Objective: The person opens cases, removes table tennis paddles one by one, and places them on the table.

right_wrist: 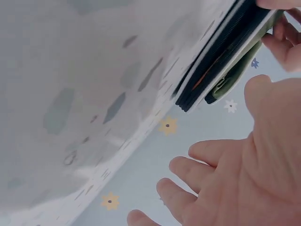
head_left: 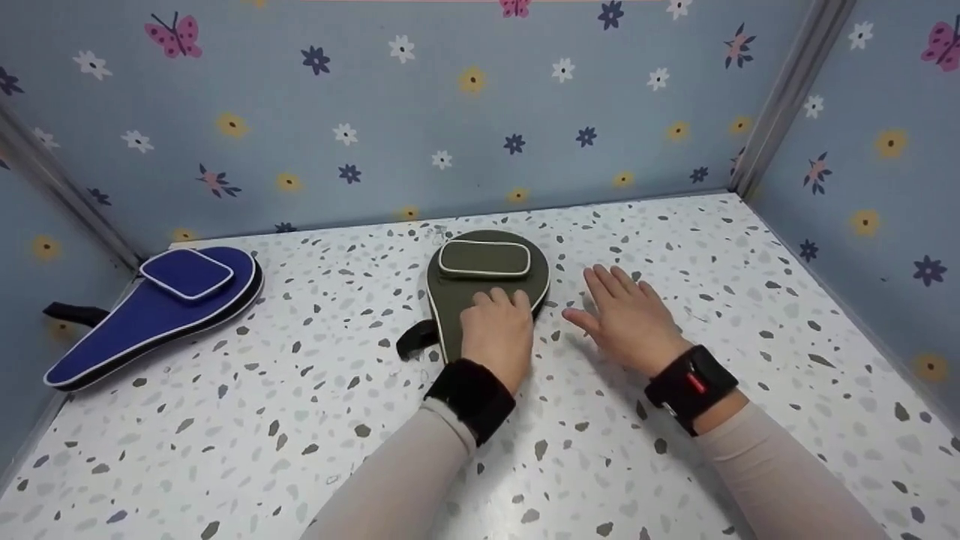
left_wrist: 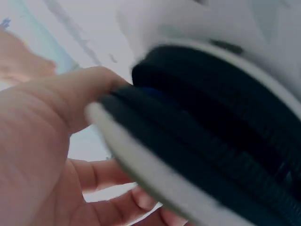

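Olive case (head_left: 484, 259) lies broad-end toward wall (head_left: 420, 112).

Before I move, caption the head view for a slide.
Left grip pinches green paddle-shaped case; right grip beside it; blue case at left.

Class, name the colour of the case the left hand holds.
The table tennis bat case is olive green, clearest in the head view.

Free tabletop (head_left: 330, 322) between blue case (head_left: 150, 319) and green case (head_left: 484, 259), wall (head_left: 420, 112) behind
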### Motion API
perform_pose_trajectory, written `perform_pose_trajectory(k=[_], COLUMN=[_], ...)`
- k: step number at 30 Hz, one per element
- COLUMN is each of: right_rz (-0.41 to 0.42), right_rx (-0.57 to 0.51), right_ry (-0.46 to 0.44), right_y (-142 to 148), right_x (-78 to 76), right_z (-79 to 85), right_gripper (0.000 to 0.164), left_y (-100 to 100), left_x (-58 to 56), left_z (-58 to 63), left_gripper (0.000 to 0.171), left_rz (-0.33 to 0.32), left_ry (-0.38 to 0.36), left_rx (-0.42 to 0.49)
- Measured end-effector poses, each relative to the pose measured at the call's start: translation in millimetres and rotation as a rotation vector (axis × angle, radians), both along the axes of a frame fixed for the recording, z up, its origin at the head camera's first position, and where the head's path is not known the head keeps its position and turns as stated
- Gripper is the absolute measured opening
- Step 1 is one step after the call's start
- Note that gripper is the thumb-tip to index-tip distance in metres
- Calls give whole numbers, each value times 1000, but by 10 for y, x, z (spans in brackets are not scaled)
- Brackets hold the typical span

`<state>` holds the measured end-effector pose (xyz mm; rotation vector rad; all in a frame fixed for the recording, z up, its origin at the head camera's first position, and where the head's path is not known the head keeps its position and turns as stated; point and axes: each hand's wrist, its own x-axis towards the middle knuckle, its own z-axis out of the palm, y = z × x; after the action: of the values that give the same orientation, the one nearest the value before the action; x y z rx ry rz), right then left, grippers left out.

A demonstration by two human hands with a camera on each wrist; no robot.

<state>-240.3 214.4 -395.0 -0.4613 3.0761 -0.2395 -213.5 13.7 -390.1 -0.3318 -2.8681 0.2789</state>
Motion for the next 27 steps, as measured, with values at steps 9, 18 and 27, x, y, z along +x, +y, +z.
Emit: perform_pose_trajectory(k=[9,18,27], right_rz=[22,21,11], right_rx=[-40,-22,-1], right_ry=[55,49,37], right_y=[-11,-54,-53], right_x=[43,24,43], right_z=[33,0,-11], right_gripper=[87,87,87], left_y=[97,58,-136], left_x=[-59,-100,-81], left_z=[-55,-104,-44], left_gripper=[9,11,14], left_rz=[61,41,-81], left_ry=[44,69,155], left_rx=[-74,-99,90])
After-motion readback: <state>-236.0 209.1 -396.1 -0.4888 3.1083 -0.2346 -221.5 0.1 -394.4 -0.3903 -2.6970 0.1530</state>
